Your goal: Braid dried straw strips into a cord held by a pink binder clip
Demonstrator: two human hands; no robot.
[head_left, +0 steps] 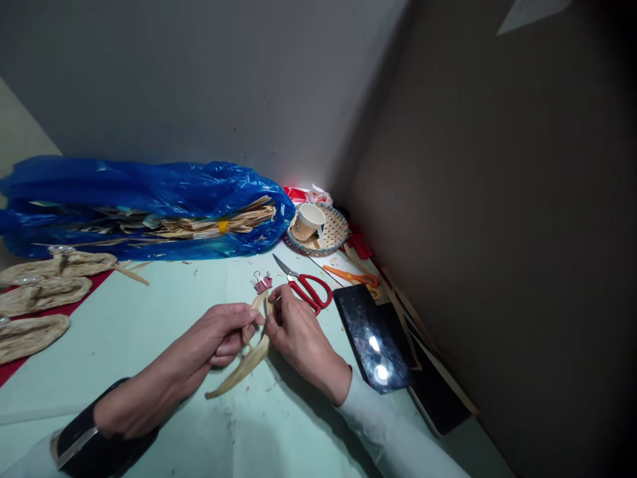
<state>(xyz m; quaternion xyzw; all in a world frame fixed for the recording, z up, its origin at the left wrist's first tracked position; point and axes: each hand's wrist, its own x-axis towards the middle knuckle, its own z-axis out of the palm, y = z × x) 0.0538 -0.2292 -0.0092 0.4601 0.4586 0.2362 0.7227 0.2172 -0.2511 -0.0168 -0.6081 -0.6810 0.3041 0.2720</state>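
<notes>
My left hand (219, 335) and my right hand (293, 328) meet over the pale green table (164, 299), both pinched on a tan dried-leaf strip (243, 368). The strip bends into a loop between my fingers, and its long end trails down-left onto the table. A pink binder clip (262, 283) lies just beyond my fingertips. Red-handled scissors (306, 285) rest to the right of the clip, close to my right hand.
A blue plastic bag (149, 199) of dried leaves lies along the back wall. Woven straw pieces (40, 299) sit at the left. A woven basket (333, 232) holds a paper cup (307, 220). Orange scissors (353, 275), a dark phone (371, 335) and loose strips line the right wall.
</notes>
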